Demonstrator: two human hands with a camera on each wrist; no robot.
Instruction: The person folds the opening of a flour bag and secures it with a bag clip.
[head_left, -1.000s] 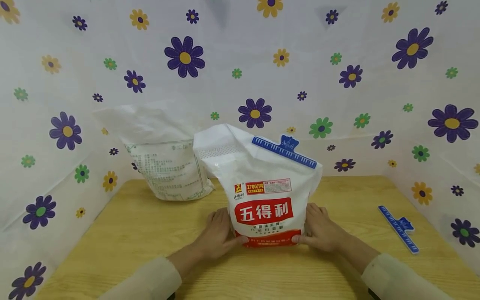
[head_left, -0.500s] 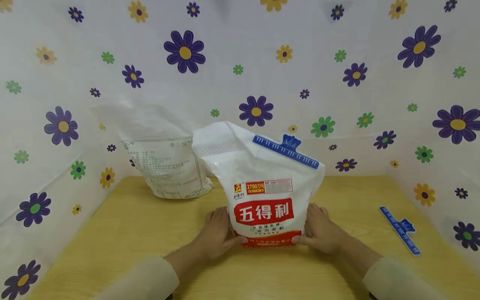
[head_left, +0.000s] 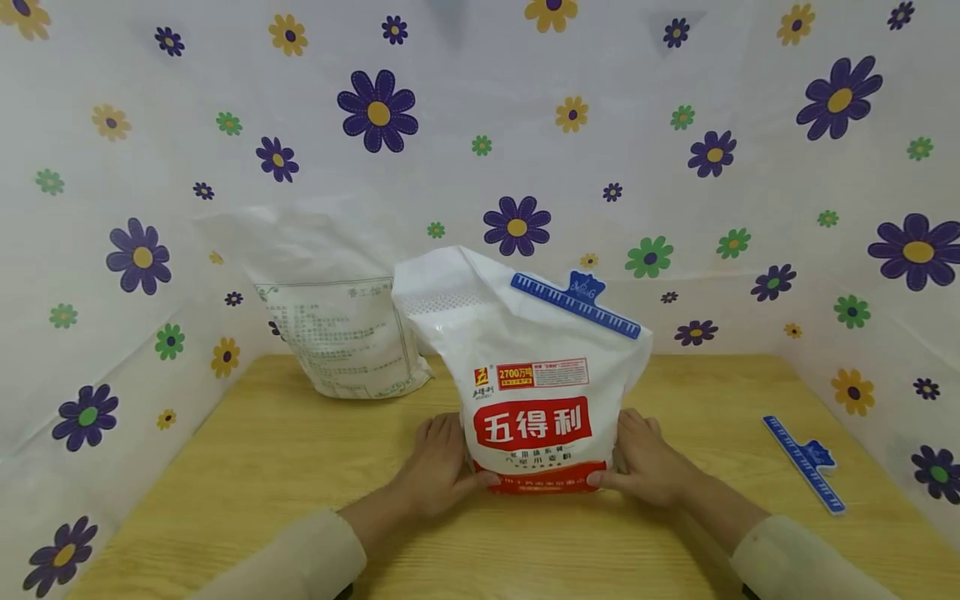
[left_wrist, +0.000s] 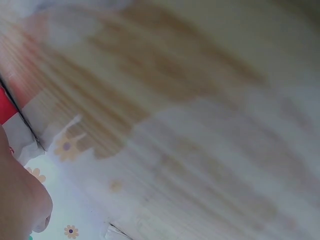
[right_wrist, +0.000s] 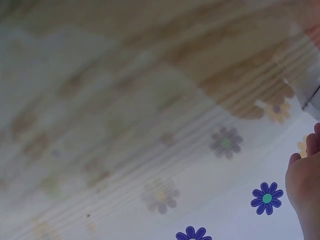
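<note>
In the head view a white and red bag of flour (head_left: 531,383) stands upright at the middle of the table. A blue sealing clip (head_left: 576,305) with a piano-key pattern is fastened slantwise across its folded top. My left hand (head_left: 437,468) grips the bag's lower left side, and my right hand (head_left: 651,458) grips the lower right side. Both thumbs rest on the red band at the front. The other fingertips are hidden at or behind the sides. Each wrist view shows only part of a hand, the left hand (left_wrist: 22,195) and the right hand (right_wrist: 309,182).
A second white bag (head_left: 337,333) with green print stands behind on the left, its top loose. Another blue clip (head_left: 804,464) lies at the right on the wooden table (head_left: 300,467). Flower-printed cloth (head_left: 450,83) walls in the back and both sides.
Both hands keep their hold and the bag stays in place. Only the head view shifts slightly.
</note>
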